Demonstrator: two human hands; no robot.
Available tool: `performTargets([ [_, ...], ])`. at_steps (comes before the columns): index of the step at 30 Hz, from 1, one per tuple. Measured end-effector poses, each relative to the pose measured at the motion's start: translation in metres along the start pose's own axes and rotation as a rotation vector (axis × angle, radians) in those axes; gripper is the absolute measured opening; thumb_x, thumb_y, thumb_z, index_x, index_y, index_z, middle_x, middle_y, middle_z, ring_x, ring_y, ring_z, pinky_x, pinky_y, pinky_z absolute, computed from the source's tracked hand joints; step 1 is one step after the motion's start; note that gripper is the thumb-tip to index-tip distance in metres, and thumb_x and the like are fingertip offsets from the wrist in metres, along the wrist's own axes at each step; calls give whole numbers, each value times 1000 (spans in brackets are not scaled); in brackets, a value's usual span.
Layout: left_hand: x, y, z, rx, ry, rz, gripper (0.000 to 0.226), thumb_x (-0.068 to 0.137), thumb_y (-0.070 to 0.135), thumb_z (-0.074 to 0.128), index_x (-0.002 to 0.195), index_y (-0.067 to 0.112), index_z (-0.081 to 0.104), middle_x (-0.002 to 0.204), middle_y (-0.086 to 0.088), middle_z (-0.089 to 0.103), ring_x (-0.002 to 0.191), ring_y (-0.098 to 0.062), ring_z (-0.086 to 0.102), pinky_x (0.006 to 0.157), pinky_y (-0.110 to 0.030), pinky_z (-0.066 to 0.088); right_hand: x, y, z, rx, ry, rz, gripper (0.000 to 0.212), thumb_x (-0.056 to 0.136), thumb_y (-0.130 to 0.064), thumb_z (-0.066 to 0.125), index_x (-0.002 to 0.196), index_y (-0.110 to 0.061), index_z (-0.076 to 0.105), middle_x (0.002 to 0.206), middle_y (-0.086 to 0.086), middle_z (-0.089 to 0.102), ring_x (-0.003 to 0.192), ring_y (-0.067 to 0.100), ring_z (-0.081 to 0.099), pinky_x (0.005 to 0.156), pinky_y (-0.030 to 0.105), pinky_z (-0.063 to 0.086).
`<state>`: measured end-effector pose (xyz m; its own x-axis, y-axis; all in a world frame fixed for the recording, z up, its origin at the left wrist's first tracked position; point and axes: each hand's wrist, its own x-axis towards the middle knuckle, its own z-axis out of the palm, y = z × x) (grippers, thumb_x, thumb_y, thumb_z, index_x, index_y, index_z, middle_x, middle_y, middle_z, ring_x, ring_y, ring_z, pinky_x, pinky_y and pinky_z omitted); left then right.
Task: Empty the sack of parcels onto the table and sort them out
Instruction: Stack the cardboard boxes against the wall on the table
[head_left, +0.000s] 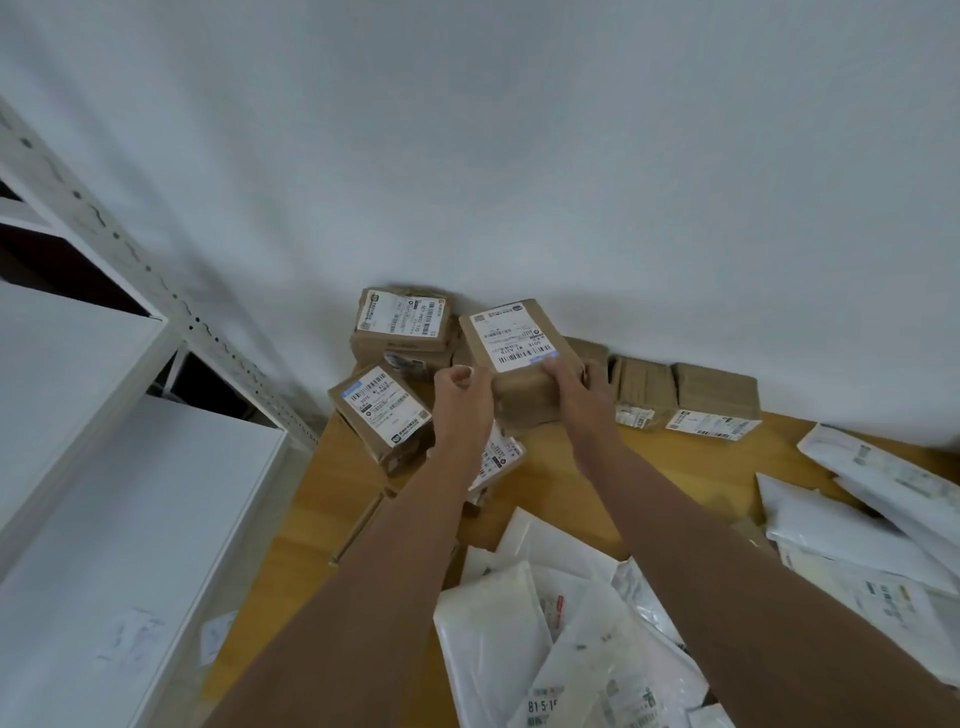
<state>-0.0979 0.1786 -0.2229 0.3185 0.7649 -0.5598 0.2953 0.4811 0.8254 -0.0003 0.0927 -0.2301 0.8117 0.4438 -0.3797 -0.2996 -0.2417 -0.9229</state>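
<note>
Both my hands hold a brown cardboard box (524, 395) with a white shipping label, raised above the far left corner of the wooden table (322, 499). My left hand (462, 395) grips its left side and my right hand (576, 389) its right side. Behind it a labelled box (402, 325) rests on top of other boxes against the wall. Another labelled box (382, 410) stands to the left, and one more (498, 457) lies partly hidden under my left forearm. White plastic mailer bags (545, 623) are heaped on the near side of the table.
Flat brown parcels (685, 395) line the wall at the back right. More white mailers (883, 519) spread along the right edge. A white metal shelving rack (104, 415) stands close on the left. A white wall (519, 156) closes off the back of the table.
</note>
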Motion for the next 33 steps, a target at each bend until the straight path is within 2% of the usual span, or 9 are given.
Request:
performTargets([
  [3,4,1,13,-47,-92,-24,55,85,30,61,137,26,41,109,0,63,99,-20,64,92,-47,54,13,-1,-21,12,-54,21,38,67,-48,72,103,-39,63,123,4,58,104,16,63,70,27,54],
  [6,5,-3,28,-76,-175,-29,38,92,19,58,129,19,52,110,-1,68,102,-19,66,89,-43,57,26,4,-40,111,-163,56,39,72,-35,79,105,-48,61,125,6,63,108,22,66,80,36,59],
  [12,19,-9,46,-140,-211,-138,33,91,4,56,122,13,51,114,-11,67,102,-24,67,81,-37,60,49,12,-55,113,-218,62,126,55,-28,93,152,-42,13,132,8,57,111,26,65,94,49,54],
  [17,34,-10,45,-50,-247,-162,26,93,5,58,118,10,56,107,-10,69,95,-20,69,85,-36,59,60,4,-58,-45,-279,-5,110,73,-16,85,151,-42,12,138,1,47,114,21,60,87,34,56],
  [21,46,-15,35,19,-215,-176,15,95,12,57,109,18,59,101,-5,67,93,-19,64,93,-36,54,71,4,-54,-347,-215,-280,106,73,-22,87,152,-34,17,142,-4,30,127,16,40,96,31,47],
  [23,56,-18,29,37,-133,-146,13,95,11,53,100,23,56,89,-4,62,75,-15,56,76,-32,54,77,5,-50,-435,-191,-362,106,73,-23,86,153,-33,16,141,-2,27,126,15,34,96,30,45],
  [25,64,-19,24,30,-94,-123,25,93,13,52,117,22,55,80,-4,58,63,-12,46,61,-29,46,84,8,-47,-519,-197,-431,107,73,-30,85,152,-34,13,143,-3,25,127,16,33,98,36,47],
  [30,78,-9,13,131,-10,-19,50,92,16,53,138,31,41,110,-2,64,77,-16,60,59,-30,49,103,8,-40,-627,-267,-413,109,74,-31,83,154,-31,9,146,-2,21,127,14,29,107,46,41],
  [33,90,-3,7,123,-66,25,69,88,8,52,147,38,31,131,3,59,102,-17,65,86,-42,56,115,4,-36,-631,-335,-395,112,73,-28,84,154,-33,7,149,-4,19,133,20,30,111,47,38],
])
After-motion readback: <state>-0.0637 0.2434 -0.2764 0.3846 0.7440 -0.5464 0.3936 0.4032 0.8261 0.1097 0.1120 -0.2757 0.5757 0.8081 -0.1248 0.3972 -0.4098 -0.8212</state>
